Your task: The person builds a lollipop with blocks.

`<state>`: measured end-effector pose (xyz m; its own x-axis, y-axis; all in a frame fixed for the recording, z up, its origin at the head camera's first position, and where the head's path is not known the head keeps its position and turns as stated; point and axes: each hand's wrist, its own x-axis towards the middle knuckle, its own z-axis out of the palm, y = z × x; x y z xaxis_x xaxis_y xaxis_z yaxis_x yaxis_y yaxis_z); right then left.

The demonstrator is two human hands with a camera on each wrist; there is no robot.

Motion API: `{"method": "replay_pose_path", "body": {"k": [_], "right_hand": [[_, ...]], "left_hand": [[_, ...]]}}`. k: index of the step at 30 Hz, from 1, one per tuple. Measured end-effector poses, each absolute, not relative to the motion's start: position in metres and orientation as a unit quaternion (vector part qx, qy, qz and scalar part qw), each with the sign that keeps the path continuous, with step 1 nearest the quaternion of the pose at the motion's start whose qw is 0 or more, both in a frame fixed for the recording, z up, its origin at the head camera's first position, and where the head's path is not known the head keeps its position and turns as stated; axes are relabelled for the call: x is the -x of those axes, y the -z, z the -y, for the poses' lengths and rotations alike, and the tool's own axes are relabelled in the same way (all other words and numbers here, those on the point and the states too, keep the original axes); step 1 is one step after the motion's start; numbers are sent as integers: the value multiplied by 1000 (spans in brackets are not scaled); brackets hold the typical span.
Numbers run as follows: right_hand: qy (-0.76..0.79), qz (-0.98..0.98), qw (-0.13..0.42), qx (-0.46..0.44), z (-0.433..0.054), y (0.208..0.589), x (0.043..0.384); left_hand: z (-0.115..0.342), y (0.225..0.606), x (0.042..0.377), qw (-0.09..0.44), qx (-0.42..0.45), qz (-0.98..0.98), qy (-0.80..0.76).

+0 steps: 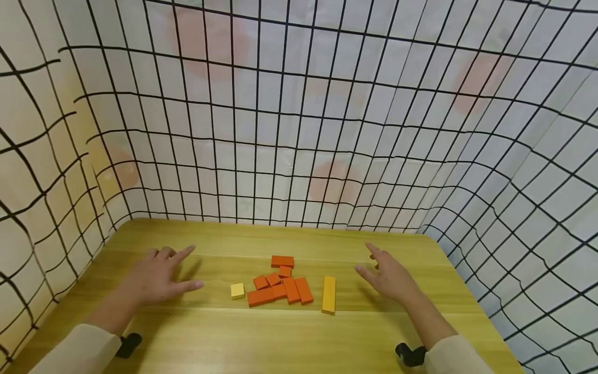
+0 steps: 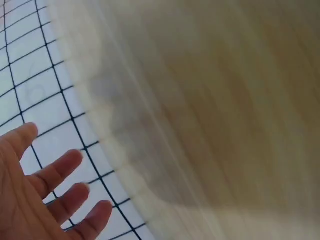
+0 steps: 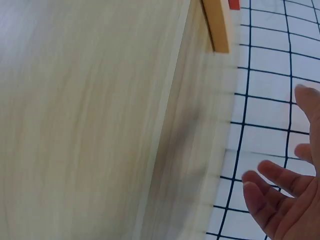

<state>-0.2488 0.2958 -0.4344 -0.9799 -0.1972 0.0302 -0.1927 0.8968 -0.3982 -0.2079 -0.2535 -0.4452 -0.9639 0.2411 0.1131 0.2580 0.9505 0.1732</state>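
My left hand [image 1: 156, 275] hovers over the left part of the table, fingers spread and holding nothing; a small pale yellow block [image 1: 237, 291] lies to its right. On the other side my right hand [image 1: 390, 278] is held above the table with its fingers loosely extended, also without anything in it. Nearest to it lies a long orange-yellow block [image 1: 329, 295]. Between the hands sits a loose cluster of red-orange blocks, with a long one [image 1: 260, 297] at the front and a flat one [image 1: 282, 261] at the back. In the right wrist view, the orange-yellow block [image 3: 217, 27] shows at the top.
The wooden table [image 1: 210, 337] carries the blocks. White walls with a black grid [image 1: 280, 130] stand behind it and at both sides. Black wrist-worn devices [image 1: 128, 345] sit near the sleeves, one at each forearm.
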Motion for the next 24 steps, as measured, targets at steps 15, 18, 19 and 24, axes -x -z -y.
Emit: {"method": "replay_pose_path", "body": {"k": [15, 18, 19, 24], "right_hand": [[309, -944, 82, 83, -278, 444, 243], [321, -940, 86, 81, -276, 450, 243], [323, -939, 86, 81, -275, 451, 243], [342, -930, 99, 86, -268, 460, 245]], "left_hand": [[222, 434, 197, -77, 163, 953, 244], [218, 435, 197, -82, 168, 946, 267], [217, 435, 196, -84, 169, 944, 272], [212, 443, 199, -86, 169, 940, 283]]}}
